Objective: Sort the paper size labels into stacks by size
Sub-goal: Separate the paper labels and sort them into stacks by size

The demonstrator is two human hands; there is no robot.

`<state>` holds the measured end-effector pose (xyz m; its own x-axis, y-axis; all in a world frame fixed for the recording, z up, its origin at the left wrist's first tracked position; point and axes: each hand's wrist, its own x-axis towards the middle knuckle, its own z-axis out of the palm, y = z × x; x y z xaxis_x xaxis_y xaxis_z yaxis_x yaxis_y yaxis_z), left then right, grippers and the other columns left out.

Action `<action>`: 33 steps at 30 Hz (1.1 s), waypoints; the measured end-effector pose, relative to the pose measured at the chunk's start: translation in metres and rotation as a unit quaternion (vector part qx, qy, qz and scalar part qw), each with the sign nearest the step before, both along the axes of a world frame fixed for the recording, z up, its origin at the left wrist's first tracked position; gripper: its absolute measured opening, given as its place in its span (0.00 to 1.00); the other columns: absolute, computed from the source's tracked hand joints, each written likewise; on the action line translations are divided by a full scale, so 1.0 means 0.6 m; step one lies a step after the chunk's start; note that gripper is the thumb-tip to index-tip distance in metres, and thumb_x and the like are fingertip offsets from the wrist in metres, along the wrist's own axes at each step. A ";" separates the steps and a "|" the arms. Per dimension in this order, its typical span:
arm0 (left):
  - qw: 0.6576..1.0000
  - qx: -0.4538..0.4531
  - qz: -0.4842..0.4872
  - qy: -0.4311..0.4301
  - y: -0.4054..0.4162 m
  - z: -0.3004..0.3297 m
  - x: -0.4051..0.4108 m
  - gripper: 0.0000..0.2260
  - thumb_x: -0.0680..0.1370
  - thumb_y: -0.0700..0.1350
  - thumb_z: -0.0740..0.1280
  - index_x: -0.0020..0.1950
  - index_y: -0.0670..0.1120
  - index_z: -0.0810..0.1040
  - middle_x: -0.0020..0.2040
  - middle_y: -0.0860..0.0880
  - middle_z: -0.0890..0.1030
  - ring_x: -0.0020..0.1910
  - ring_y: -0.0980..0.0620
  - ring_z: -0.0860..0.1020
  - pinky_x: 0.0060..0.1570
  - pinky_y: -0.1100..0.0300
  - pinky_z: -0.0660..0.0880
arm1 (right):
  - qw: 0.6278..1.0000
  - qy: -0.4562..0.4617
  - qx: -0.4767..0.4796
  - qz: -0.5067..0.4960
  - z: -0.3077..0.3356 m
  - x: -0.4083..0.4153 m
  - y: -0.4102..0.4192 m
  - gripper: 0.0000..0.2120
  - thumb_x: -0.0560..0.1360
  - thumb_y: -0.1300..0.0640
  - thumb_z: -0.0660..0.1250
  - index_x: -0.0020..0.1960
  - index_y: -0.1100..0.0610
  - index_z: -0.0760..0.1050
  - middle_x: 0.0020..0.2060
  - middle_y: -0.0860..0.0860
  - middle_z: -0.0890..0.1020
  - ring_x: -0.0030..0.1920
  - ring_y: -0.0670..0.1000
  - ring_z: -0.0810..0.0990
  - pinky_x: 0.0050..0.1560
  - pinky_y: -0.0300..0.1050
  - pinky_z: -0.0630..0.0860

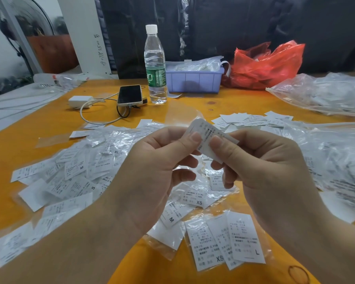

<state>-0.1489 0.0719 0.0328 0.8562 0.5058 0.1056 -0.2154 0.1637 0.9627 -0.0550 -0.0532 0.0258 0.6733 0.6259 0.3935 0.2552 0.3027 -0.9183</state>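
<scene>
White label point(210, 138) pinched between both hands point(152, 171) point(260, 167); small stack point(252, 119) at 1 o'clock, big unsorted heap point(80, 171) at 9 o'clock left.

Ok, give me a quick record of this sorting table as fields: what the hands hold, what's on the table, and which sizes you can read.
held item: paper size label, pinched by the left hand and the right hand
loose pile: bagged labels scattered on the orange table
readable sizes: XL, M, S, XS, L
near edge: labels marked XS and L
far side: water bottle, phone, blue bin, red bag
</scene>
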 end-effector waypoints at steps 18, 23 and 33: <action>0.997 0.069 -0.014 -0.020 0.005 -0.009 0.004 0.06 0.71 0.49 0.71 0.44 0.50 0.84 0.38 0.47 0.79 0.39 0.48 0.75 0.33 0.62 0.73 | 0.998 -0.056 0.007 0.039 -0.011 -0.004 0.006 0.04 0.71 0.53 0.71 0.39 0.52 0.84 0.29 0.51 0.81 0.26 0.46 0.75 0.27 0.39 0.72; 0.996 0.061 -0.007 -0.066 0.016 0.000 -0.001 0.07 0.70 0.45 0.70 0.45 0.54 0.85 0.36 0.55 0.80 0.38 0.55 0.78 0.42 0.55 0.75 | 0.994 -0.107 -0.025 0.025 -0.013 0.000 0.007 0.03 0.71 0.52 0.71 0.41 0.48 0.84 0.31 0.53 0.82 0.27 0.50 0.74 0.27 0.49 0.72; 0.994 0.038 -0.078 -0.066 0.029 -0.011 0.002 0.06 0.78 0.48 0.67 0.49 0.55 0.84 0.41 0.58 0.83 0.46 0.56 0.82 0.42 0.65 0.77 | 0.980 -0.197 0.000 -0.014 -0.012 -0.005 0.004 0.07 0.74 0.56 0.71 0.47 0.44 0.83 0.35 0.49 0.84 0.28 0.51 0.74 0.27 0.51 0.74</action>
<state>-0.1480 0.0893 0.0265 0.8997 0.3540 0.2553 -0.3184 0.1325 0.9386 -0.0579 -0.0509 0.0189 0.4856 0.6101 0.6261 0.5983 0.2903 -0.7469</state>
